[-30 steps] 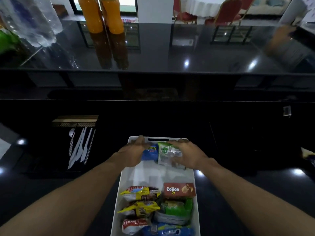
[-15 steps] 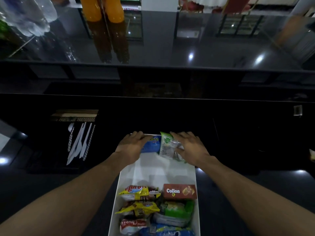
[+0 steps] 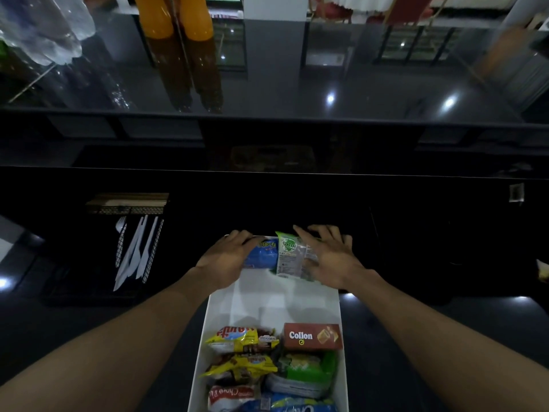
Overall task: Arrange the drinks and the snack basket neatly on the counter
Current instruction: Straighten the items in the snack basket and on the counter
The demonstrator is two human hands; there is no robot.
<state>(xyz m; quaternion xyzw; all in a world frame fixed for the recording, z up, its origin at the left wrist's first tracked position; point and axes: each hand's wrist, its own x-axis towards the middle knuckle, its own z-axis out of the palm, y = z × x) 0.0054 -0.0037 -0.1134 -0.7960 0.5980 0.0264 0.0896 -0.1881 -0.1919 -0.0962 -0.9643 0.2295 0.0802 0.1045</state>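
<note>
Left hand drapes its fingers over the far rim of the snack basket, grip unclear; right hand fingers splay wide; basket's near end cropped.

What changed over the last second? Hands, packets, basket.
The right hand has opened: its fingers, over the green packet a second ago, now lie spread at its right side, baring the packet's face. The left hand stays on the blue packet at the far end of the snack basket. Basket, Collon box and orange bottles have not visibly moved.
</note>
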